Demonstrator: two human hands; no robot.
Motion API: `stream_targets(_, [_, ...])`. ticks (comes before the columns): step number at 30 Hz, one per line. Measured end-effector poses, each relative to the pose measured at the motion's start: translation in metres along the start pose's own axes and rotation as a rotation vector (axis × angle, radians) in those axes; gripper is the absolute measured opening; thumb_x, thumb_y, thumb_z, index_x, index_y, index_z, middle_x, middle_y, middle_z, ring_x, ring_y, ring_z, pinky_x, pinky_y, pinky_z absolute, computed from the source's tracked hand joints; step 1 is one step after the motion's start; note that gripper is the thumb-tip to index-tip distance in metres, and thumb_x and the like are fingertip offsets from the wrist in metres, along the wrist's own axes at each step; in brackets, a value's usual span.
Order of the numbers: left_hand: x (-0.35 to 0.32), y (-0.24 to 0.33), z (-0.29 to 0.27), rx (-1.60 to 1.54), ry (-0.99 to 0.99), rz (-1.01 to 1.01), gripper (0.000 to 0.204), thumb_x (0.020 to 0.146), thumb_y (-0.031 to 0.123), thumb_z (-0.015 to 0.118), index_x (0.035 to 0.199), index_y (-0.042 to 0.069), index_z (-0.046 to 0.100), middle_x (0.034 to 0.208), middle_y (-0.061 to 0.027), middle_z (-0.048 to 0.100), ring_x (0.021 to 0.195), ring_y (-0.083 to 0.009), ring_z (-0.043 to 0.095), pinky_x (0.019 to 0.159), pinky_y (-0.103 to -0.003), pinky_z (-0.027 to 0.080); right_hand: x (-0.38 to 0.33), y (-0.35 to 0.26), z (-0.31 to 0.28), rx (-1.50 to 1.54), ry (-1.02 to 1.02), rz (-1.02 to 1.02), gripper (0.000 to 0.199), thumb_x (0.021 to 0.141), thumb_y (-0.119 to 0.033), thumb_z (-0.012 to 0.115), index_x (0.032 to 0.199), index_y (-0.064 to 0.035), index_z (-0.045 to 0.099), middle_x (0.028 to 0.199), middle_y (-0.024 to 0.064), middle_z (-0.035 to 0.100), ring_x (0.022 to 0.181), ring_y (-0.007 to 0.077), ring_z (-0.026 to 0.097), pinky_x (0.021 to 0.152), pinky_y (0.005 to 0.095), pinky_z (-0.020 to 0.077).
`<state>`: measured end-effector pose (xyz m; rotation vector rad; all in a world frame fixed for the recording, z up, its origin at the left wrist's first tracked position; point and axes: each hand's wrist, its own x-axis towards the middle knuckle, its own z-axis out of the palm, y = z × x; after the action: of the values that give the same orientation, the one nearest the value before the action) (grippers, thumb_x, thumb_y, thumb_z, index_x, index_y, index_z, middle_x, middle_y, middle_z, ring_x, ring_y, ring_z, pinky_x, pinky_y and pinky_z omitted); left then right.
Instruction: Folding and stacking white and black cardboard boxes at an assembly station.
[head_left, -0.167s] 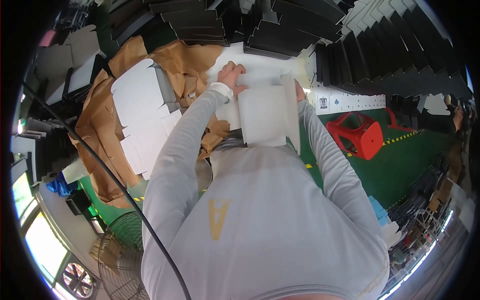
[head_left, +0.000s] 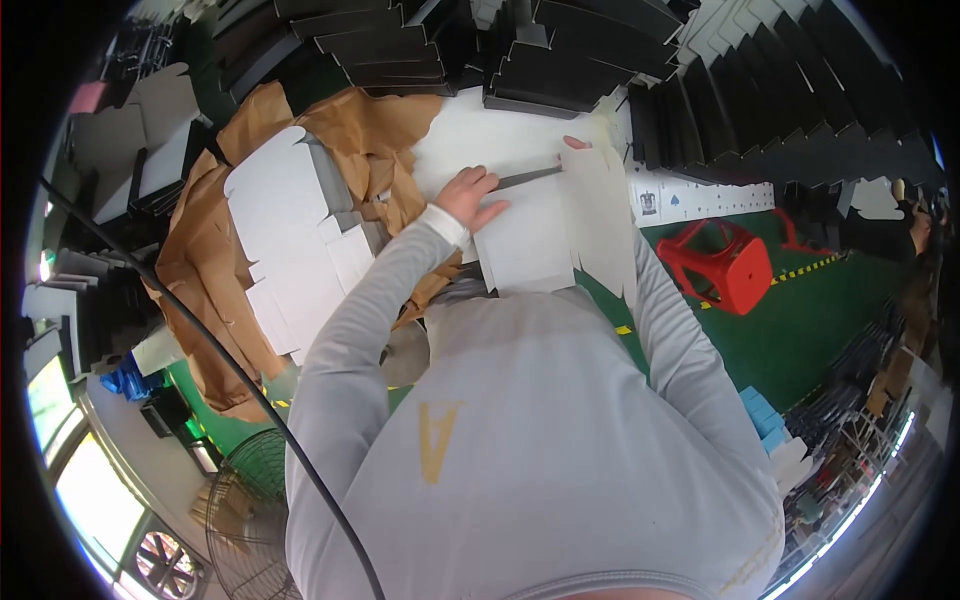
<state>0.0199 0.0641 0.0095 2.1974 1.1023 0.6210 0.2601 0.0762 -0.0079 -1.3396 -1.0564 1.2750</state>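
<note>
A white cardboard box blank [head_left: 530,240] lies partly folded in front of me on a white tabletop. Its broad side panel [head_left: 603,215] slants out to the right, and a narrow dark grey strip [head_left: 528,178] runs along its far edge. My left hand [head_left: 468,197] rests at the blank's far left corner, fingers and thumb apart. Most of my right hand [head_left: 576,143] is hidden behind the side panel; only its fingertips show at the panel's far end, gripping the cardboard there.
Flat white blanks [head_left: 285,225] lie on crumpled brown paper [head_left: 200,290] at the left. Stacked black boxes [head_left: 570,50] line the far side, with more black boxes [head_left: 770,115] at the right. A red stool [head_left: 735,268] stands on the green floor. A black cable [head_left: 215,330] crosses the left.
The side panel has swung from nearly upright outward to the right. My left hand has come nearer to me, and the dark strip along the far edge now shows.
</note>
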Motion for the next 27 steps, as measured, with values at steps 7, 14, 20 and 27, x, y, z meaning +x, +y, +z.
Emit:
stream_targets(7, [0.001,-0.028,0.009,0.027,0.165,-0.38,0.044,0.066,0.039,0.071,0.08,0.004,0.049,0.068,-0.0052,0.047,0.06,-0.0173,0.043,0.058,-0.03,0.041,0.017,0.015,0.009,-0.059,-0.108,0.165,0.029,0.087,-0.027,0.048,0.101,-0.0042,0.06,0.09,0.0025,0.058,0.081,0.0094,0.048,0.076,0.0227,0.0387])
stream_targets(14, [0.004,-0.019,0.011,-0.259,-0.032,-0.684,0.056,0.055,0.044,0.075,0.087,0.004,0.051,0.081,-0.0153,0.057,0.077,-0.0277,0.055,0.072,-0.034,0.045,0.015,0.03,0.006,-0.178,-0.037,0.057,0.027,0.087,-0.024,0.046,0.1,-0.0067,0.061,0.089,0.0021,0.058,0.084,0.0131,0.049,0.08,0.0243,0.0373])
stream_targets(20, [0.038,0.013,-0.006,0.484,-0.569,-0.43,0.036,0.079,0.038,0.054,0.094,0.005,0.055,0.087,-0.0135,0.06,0.084,-0.0263,0.06,0.073,-0.037,0.048,0.015,0.03,0.013,-0.035,-0.106,0.009,0.026,0.087,-0.023,0.042,0.093,-0.0051,0.06,0.09,0.0007,0.057,0.082,0.0109,0.048,0.077,0.0223,0.038])
stream_targets(27, [0.039,-0.035,0.022,0.461,-0.406,0.052,0.037,0.072,0.031,0.062,0.092,0.001,0.051,0.09,-0.0149,0.053,0.084,-0.0295,0.055,0.071,-0.038,0.048,0.012,0.028,0.011,0.102,-0.148,0.035,0.025,0.089,-0.023,0.039,0.094,-0.0047,0.055,0.093,0.0,0.055,0.081,0.0098,0.047,0.076,0.0222,0.0387])
